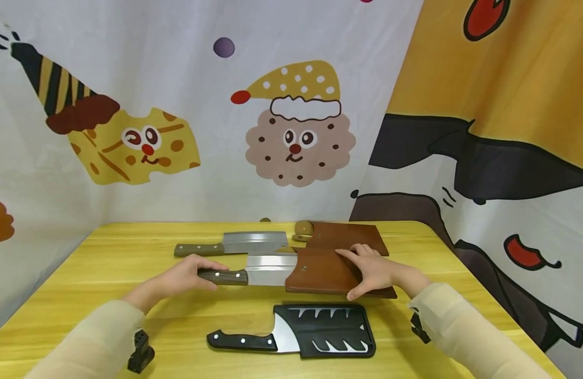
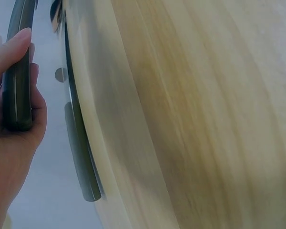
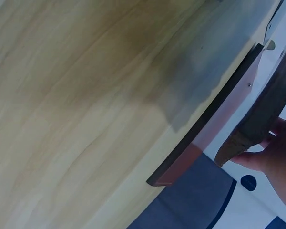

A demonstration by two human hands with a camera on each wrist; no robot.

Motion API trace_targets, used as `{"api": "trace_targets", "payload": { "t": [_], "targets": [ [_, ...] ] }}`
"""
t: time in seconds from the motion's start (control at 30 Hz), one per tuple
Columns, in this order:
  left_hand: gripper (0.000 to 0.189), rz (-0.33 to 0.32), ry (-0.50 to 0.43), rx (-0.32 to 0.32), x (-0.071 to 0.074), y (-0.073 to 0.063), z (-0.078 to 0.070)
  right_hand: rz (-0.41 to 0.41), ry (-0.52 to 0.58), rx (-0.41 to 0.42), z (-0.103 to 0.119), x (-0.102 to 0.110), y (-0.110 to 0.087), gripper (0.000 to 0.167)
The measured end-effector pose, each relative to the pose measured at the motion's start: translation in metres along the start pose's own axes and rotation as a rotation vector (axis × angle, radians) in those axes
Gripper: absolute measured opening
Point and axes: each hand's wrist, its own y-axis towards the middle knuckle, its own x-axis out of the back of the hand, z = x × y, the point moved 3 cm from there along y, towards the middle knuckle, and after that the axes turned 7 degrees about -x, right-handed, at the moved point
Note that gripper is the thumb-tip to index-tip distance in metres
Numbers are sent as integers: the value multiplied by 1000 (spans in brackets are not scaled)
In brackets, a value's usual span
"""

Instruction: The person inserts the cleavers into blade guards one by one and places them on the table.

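Note:
In the head view my left hand (image 1: 187,276) grips the dark wooden handle of a cleaver (image 1: 270,271). The far part of its blade is inside a brown leather sheath (image 1: 320,271), which my right hand (image 1: 374,268) holds from the right, thumb at the near edge and fingers over the far side. Seen from the left wrist, the fingers wrap the handle (image 2: 18,95), which is raised off the table. The right wrist view shows the sheath (image 3: 257,121) pinched at its end, also held above the tabletop.
Behind lies a bare-bladed cleaver (image 1: 253,240) with a wooden handle. To its right rests another brown sheath (image 1: 350,237) with a strap. Nearer me is a black-handled cleaver (image 1: 241,341) in a black blade guard (image 1: 336,331). A patterned cloth (image 1: 215,195) hangs behind the yellow wooden table (image 1: 107,263).

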Motion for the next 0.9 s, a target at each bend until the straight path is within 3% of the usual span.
{"api": "trace_targets", "payload": {
  "t": [0.5, 0.73, 0.9],
  "targets": [
    [41, -6, 25, -43, -9, 14, -7, 21, -2, 25, 19, 1, 9, 107],
    [41, -4, 31, -12, -14, 23, -9, 27, 2, 35, 27, 4, 14, 106],
    [40, 1, 30, -28, -17, 31, -15, 29, 0, 48, 31, 6, 15, 105]
  ]
}}
